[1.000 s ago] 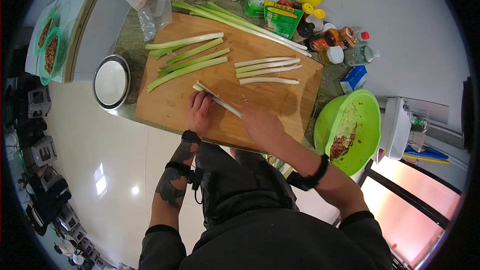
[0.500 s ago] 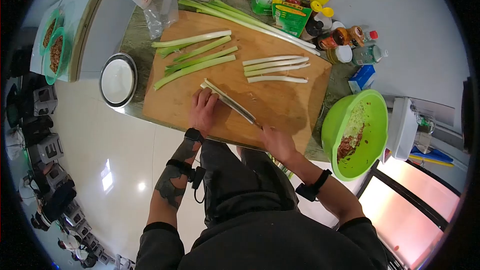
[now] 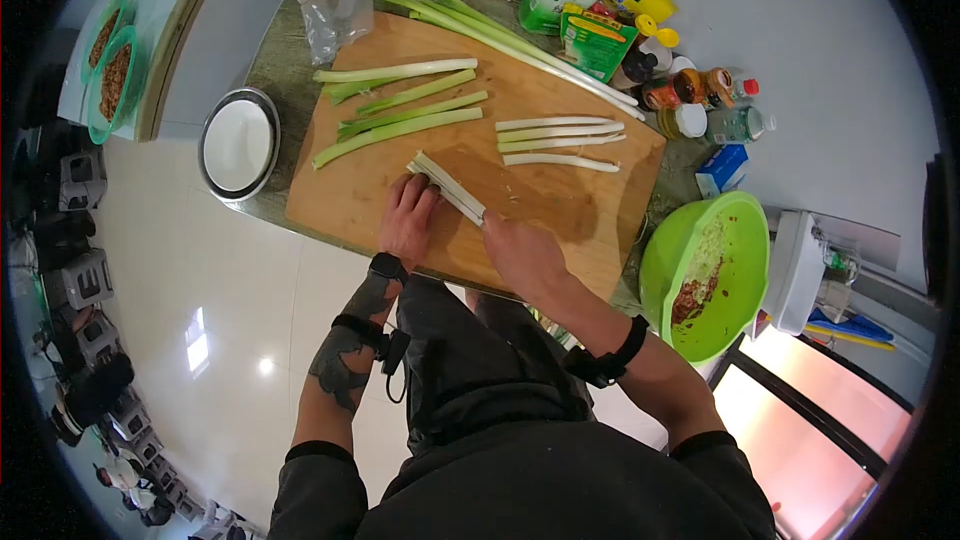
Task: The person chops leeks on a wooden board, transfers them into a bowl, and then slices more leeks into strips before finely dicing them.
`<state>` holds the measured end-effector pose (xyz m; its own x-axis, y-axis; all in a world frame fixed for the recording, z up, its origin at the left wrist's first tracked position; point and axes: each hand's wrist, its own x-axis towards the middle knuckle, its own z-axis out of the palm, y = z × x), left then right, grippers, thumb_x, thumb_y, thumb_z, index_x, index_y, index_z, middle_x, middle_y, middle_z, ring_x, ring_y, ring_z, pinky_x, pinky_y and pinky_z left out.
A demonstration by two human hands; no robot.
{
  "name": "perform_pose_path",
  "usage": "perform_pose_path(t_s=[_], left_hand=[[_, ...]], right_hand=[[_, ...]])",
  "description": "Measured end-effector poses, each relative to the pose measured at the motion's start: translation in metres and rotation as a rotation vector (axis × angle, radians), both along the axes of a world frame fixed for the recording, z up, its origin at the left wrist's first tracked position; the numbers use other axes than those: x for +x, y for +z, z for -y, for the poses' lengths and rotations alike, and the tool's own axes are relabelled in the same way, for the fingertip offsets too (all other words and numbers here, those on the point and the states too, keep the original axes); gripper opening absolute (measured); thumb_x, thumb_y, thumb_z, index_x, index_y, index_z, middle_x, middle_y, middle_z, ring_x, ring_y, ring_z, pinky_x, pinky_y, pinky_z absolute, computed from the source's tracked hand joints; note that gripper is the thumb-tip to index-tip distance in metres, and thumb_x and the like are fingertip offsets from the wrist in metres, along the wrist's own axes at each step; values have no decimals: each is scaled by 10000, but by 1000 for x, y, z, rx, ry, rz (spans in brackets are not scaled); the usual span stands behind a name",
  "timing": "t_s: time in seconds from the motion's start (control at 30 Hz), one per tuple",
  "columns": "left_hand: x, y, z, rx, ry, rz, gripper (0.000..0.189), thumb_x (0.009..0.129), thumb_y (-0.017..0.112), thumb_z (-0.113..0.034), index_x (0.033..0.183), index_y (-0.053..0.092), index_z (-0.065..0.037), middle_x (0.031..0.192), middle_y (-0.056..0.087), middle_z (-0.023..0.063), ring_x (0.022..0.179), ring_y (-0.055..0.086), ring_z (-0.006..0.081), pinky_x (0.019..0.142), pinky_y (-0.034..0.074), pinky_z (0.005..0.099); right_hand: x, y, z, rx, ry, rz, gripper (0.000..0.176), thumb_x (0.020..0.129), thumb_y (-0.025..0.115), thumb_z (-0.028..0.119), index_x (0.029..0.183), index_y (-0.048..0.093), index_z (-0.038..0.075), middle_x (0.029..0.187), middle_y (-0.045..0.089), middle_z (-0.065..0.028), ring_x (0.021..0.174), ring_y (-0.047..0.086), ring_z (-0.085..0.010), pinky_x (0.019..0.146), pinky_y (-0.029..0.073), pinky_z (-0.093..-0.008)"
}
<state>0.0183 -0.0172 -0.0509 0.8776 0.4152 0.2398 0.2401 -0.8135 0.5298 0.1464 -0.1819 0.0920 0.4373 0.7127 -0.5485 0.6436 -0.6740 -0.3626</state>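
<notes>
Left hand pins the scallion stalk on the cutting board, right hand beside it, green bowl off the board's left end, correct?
No: the head view shows the green bowl off the cutting board's right end, not its left. The left hand does pin the scallion stalk, right hand beside it.

right hand [image 3: 522, 252] forward, closer to leek [image 3: 445, 185]

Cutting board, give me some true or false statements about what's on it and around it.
1. The left hand presses a leek piece on the cutting board. True.
2. The right hand is empty. False: it holds a knife along the piece.
3. The green bowl is empty. False: it holds chopped mix.
4. Four white stalk pieces lie beyond the hands. True.
5. The steel plate sits on the board. False: it stands beside it, to the left.
</notes>
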Motion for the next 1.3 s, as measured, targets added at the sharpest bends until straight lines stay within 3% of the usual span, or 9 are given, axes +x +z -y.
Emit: perform_pose_path(t_s=[0.13,0.3,0.47,0.6,0.7,0.8,0.93,1.13,1.3], left_hand=[[0,-2,0,-22,4,-9,251,947,698,-132,1189,661,-76,1353,622,123,1306,544,385,1069,508,469],[-5,-4,-1,2,-28,-8,298,903,689,-99,1199,663,-73,1341,625,118,1315,544,376,1071,514,455],[-11,-7,-1,-25,-39,-25,308,870,716,-125,1172,681,-74,1352,624,130,1304,547,418,1072,504,504],[0,-10,-3,-42,10,26,342,896,735,-158,1224,666,-89,1378,604,153,1304,535,435,1074,496,522],[0,-7,2,-31,-35,21,389,911,753,-197,1275,654,-99,1391,593,171,1306,521,451,1077,482,546],[2,4,-3,4,-83,-17,429,912,759,-213,1311,648,-100,1406,585,176,1307,509,460,1087,463,561],[11,14,-4,45,-92,-59,316,931,742,-264,1201,674,-115,1401,595,119,1324,509,402,1051,456,538],[14,13,-5,-12,-100,-46,322,926,743,-280,1193,675,-112,1422,587,124,1325,508,408,1048,451,546],[16,17,-8,2,-122,-61,384,906,754,-222,1256,668,-91,1364,601,177,1282,517,459,1092,459,556]], right_hand=[[5,7,13,-82,61,35,250,1020,546,182,1193,579,4,826,741,-238,776,761,-435,653,609,-555],[-6,-25,59,-79,72,52,247,1031,555,213,1182,583,20,780,739,-212,719,756,-422,611,604,-539],[-25,-57,79,41,-90,32,247,1071,514,273,1095,587,39,795,708,-226,720,699,-470,632,548,-588],[-10,-28,63,243,-28,101,195,1042,537,201,1151,579,45,789,732,-223,715,739,-443,601,582,-565],[6,-16,24,99,-29,71,190,1033,537,178,1155,577,38,809,732,-241,738,743,-444,607,575,-568],[18,-5,4,120,38,64,188,1012,550,154,1142,580,22,835,737,-253,767,752,-440,634,588,-562],[20,-14,2,75,42,78,160,1034,518,164,1066,554,12,790,702,-250,754,707,-479,655,553,-595],[22,-11,18,65,37,98,159,1018,534,161,1029,566,6,829,712,-253,759,709,-478,652,553,-598],[22,-22,12,121,21,72,177,1024,526,178,1037,579,10,812,700,-253,756,698,-494,652,548,-604]])
